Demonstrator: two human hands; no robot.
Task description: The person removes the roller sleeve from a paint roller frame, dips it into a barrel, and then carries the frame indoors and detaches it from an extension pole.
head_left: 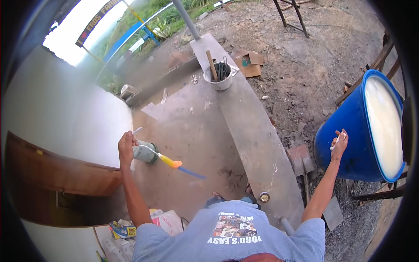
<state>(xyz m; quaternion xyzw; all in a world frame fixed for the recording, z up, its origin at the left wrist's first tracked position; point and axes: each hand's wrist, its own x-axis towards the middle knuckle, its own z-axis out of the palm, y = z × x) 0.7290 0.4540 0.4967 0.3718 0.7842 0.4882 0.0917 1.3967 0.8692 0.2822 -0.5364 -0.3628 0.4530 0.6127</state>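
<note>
In the head view, my left hand [127, 147] is closed around the wire end of what looks like a paint roller frame [169, 161]. Its yellow and orange handle points away to the right, with a blue strip [192, 173] beyond it. Behind this hand, a grey-green bucket [146, 153] lies or stands by the white wall. My right hand [339, 143] has its fingers curled on a small white thing [335, 142] that I cannot identify. It appears in front of a large blue drum [345, 131] with a pale, creamy surface at its mouth.
A low concrete ledge [251, 126] runs along the floor, bearing a white pail [218, 83] of tools and a small round can or tape roll [264, 197]. Beside it lie a cardboard box [251, 65] and a shovel-like blade [301, 158]. A wooden door [61, 166] is at left.
</note>
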